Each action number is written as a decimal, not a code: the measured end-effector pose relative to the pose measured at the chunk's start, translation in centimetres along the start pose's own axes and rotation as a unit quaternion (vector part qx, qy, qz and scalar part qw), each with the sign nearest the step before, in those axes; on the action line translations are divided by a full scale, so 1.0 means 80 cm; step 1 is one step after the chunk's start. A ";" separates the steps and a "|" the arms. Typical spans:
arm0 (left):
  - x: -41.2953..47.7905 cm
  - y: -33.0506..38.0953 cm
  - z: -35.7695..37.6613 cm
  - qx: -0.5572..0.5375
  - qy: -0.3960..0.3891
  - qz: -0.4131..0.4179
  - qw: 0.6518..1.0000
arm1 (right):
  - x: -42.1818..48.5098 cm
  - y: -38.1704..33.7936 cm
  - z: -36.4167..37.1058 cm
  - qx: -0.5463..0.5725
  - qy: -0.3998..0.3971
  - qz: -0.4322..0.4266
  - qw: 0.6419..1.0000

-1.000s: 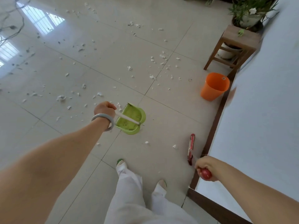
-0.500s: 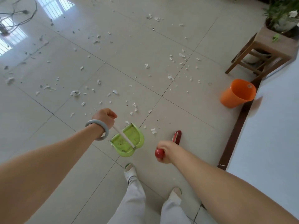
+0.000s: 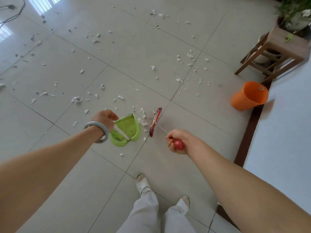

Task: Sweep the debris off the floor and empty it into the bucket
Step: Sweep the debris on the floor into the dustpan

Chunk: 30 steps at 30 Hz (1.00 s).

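The debris (image 3: pixel 143 121) nearest the person is a small cluster of white scraps on the floor (image 3: pixel 185 157), lying between the mouth of the green dustpan (image 3: pixel 127 126) and the red broom head (image 3: pixel 155 121). Far more scraps lie scattered over the tiles beyond, well apart from both tools.

A second ago the broom stood far to the right by the skirting. It has since swung across, and its head now rests on the floor just beside the dustpan, with the scraps caught between them. In my judgement a short push toward the pan would load this first cluster; the pan itself shows only specks so far, so the task is barely begun.

The left hand (image 3: pixel 104 117), with a grey bangle (image 3: pixel 94 123) on its wrist, has its fingers curled round the dustpan's white handle. The right hand (image 3: pixel 176 142) clasps the red knob at the end of the broom's handle.

The orange bucket (image 3: pixel 242 101) stands tilted by the wall on the right, well away from the pan. Behind it is a wooden stool (image 3: pixel 276 52) carrying a potted plant (image 3: pixel 292 12).
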<state>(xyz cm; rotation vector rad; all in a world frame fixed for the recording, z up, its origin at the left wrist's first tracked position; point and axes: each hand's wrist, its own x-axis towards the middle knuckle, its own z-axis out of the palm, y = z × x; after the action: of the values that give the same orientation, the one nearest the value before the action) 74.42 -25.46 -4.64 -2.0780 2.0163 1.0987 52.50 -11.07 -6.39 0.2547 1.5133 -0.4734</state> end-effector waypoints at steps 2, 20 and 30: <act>0.003 0.008 -0.001 -0.006 -0.001 0.006 1.000 | -0.009 0.011 -0.018 -0.010 0.018 0.006 1.000; -0.002 0.083 0.074 0.016 -0.057 0.075 0.995 | -0.009 0.215 -0.145 0.048 0.228 0.136 0.963; 0.011 0.088 0.081 0.016 -0.081 0.077 0.994 | 0.002 0.219 -0.022 0.111 0.169 0.126 0.971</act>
<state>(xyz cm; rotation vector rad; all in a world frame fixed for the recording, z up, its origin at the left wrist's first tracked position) 65.19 -24.10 -6.90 -1.7786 2.1276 1.2056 58.82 5.16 -8.86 0.7252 1.7295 -0.4085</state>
